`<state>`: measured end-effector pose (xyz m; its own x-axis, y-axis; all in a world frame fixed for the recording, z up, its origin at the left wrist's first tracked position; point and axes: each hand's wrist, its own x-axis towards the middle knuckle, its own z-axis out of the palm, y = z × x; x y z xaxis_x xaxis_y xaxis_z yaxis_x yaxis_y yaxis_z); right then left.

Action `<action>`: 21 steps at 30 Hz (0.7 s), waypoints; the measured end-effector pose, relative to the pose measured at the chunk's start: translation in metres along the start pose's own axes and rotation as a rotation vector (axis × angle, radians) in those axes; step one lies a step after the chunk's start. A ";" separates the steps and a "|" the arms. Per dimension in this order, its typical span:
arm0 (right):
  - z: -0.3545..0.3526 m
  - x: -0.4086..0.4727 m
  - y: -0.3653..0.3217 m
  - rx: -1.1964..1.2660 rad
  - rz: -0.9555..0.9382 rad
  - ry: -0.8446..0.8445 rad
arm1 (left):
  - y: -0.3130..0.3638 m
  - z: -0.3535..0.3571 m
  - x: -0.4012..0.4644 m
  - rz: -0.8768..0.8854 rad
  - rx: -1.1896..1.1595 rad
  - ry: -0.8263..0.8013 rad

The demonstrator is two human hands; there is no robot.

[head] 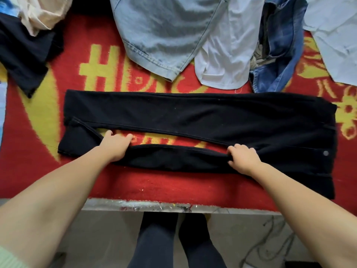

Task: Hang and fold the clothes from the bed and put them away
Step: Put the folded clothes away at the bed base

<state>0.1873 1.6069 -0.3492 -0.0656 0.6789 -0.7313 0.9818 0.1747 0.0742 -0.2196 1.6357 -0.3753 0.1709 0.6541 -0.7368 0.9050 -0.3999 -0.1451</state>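
Note:
A pair of black trousers (193, 113) lies flat across the red and yellow bedspread (48, 122), waistband at the right, leg ends at the left. The near leg is slightly apart from the far leg, with bedspread showing between them. My left hand (116, 144) grips the inner edge of the near leg close to its hem. My right hand (243, 157) grips the same edge nearer the crotch, fingers curled over the fabric. A metal button (325, 153) shows on the waistband.
Behind the trousers lie light blue jeans (164, 35), a white garment (228, 55), darker blue jeans (280, 55) and a pale shirt (336, 35). A black garment (25, 55) and a cream one (40, 14) sit far left. The bed's front edge (154, 206) is near my legs.

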 end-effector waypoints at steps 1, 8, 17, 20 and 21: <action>-0.001 -0.003 0.000 0.023 -0.024 0.019 | -0.002 0.000 -0.003 0.011 -0.009 -0.024; -0.024 -0.033 0.024 0.229 -0.064 0.448 | -0.066 -0.021 -0.060 -0.188 -0.299 0.584; 0.014 -0.046 0.022 -0.094 -0.384 0.145 | -0.064 0.053 -0.120 -0.103 -0.204 0.622; 0.030 -0.046 0.024 -0.054 -0.355 0.080 | -0.064 0.079 -0.117 -0.271 -0.320 0.588; 0.032 -0.046 0.024 -0.025 -0.336 0.071 | -0.069 0.083 -0.114 -0.353 -0.404 0.577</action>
<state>0.2199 1.5568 -0.3354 -0.3981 0.6282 -0.6685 0.8984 0.4143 -0.1458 -0.3337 1.5352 -0.3360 -0.0776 0.9732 -0.2165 0.9960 0.0854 0.0266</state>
